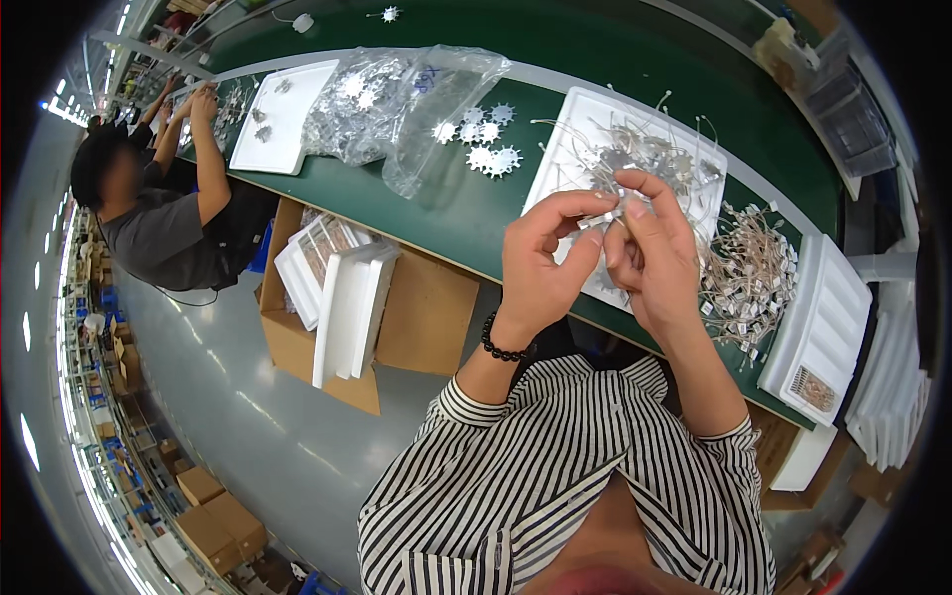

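Over a white foam tray (555, 149), my left hand (543, 253) and my right hand (654, 243) meet with fingertips pinched together. Between them is a small wire lead with a white connector (595, 220), partly hidden by the fingers. Beneath and beyond the hands, the tray carries a tangle of thin wire leads and silvery pieces (635, 149). A large heap of wire leads with white connectors (749, 268) lies on the green bench to the right of my right hand.
Silvery gear-shaped plates (493, 159) lie beside a clear plastic bag (362, 109) full of more. Another white tray (283, 129) stands farther left. A foam tray (823, 327) borders the right. A cardboard box (421, 307) with foam trays sits below the bench. A person (169, 228) works at left.
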Demonstrator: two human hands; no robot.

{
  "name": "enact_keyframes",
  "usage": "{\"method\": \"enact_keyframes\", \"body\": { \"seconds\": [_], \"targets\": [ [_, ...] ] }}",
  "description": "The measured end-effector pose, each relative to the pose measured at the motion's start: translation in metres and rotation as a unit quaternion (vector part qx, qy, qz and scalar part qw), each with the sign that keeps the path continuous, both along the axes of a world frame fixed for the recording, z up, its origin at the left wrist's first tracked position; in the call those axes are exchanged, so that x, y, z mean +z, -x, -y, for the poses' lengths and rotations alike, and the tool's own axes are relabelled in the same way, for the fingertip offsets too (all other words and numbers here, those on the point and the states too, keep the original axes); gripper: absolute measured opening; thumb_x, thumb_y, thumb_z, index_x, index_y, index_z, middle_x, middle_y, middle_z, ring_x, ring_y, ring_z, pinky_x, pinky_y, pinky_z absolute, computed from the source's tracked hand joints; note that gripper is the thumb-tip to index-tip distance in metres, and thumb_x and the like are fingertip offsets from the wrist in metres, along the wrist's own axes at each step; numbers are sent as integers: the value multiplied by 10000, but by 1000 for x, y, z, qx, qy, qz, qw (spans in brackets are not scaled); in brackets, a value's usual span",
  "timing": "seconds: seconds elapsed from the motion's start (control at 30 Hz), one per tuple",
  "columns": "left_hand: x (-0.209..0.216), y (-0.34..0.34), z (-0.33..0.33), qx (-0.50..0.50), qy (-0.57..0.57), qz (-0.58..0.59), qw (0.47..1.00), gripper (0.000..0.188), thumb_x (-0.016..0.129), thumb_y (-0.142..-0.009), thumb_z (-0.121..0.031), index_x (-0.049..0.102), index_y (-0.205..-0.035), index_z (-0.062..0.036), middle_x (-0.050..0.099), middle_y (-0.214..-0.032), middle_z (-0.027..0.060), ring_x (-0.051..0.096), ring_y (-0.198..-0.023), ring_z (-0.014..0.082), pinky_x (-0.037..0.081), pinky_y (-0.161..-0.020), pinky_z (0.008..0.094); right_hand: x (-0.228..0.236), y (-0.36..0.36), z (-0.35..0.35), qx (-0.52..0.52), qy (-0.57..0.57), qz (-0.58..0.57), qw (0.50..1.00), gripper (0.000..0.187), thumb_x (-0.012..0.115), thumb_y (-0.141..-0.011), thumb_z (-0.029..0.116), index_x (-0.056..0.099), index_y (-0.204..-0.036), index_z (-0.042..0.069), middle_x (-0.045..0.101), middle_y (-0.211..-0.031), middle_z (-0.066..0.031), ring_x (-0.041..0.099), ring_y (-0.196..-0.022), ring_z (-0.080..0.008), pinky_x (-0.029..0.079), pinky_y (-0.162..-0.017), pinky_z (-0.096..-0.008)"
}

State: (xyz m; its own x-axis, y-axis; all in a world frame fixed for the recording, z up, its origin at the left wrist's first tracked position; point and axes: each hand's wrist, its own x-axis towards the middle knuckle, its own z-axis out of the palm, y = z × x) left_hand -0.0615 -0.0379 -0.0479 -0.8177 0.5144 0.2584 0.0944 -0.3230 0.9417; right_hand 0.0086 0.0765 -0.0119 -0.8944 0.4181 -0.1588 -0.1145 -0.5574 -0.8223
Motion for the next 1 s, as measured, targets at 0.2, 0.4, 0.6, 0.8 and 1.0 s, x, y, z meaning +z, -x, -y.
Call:
{"method": "enact_keyframes", "body": {
  "seconds": [0.2, 0.4, 0.6, 0.8, 1.0],
  "targets": [
    [4, 17, 20, 34, 54, -221, 973, 354, 573, -866, 24, 712, -1192, 37, 704, -1201, 129, 626, -1033, 202, 498, -943, 300, -4, 8, -3, 97, -116, 41, 988, 269, 619, -1017, 189, 604, -1229, 24, 629, -782, -65, 441, -567, -53, 309, -473, -179],
    [28, 26, 33, 10, 55, -85, 995, 347, 577, -885, -1, 712, -1203, 37, 712, -1185, 136, 641, -997, 208, 507, -939, 305, -8, 11, -11, 114, -333, 88, 932, 276, 659, -986, 204, 641, -1174, 2, 664, -863, -88, 524, -676, -92, 421, -608, -211],
    [62, 71, -6, -26, 38, -67, 997, 305, 602, -929, -19, 696, -1208, 58, 719, -1151, 143, 668, -997, 218, 544, -900, 319, -1, 3, -40, 70, -388, 118, 911, 350, 621, -969, 116, 600, -1302, 10, 688, -979, -75, 601, -800, -142, 479, -794, -243],
    [86, 138, -96, 18, 126, -206, 970, 358, 740, -867, -177, 720, -1162, 25, 739, -911, 101, 654, -783, 142, 524, -694, 251, 23, -39, -52, -81, -327, 101, 936, 423, 615, -970, 103, 565, -1379, 6, 722, -1041, -124, 627, -809, -160, 508, -768, -258],
    [78, 201, -145, 36, 391, -390, 833, 400, 710, -893, -193, 685, -1213, 44, 731, -1017, 125, 675, -809, 173, 537, -702, 270, 8, -103, -65, -127, -285, 122, 942, 393, 607, -973, 76, 575, -1351, -28, 709, -945, -119, 626, -808, -160, 513, -771, -252]
  ]
}}
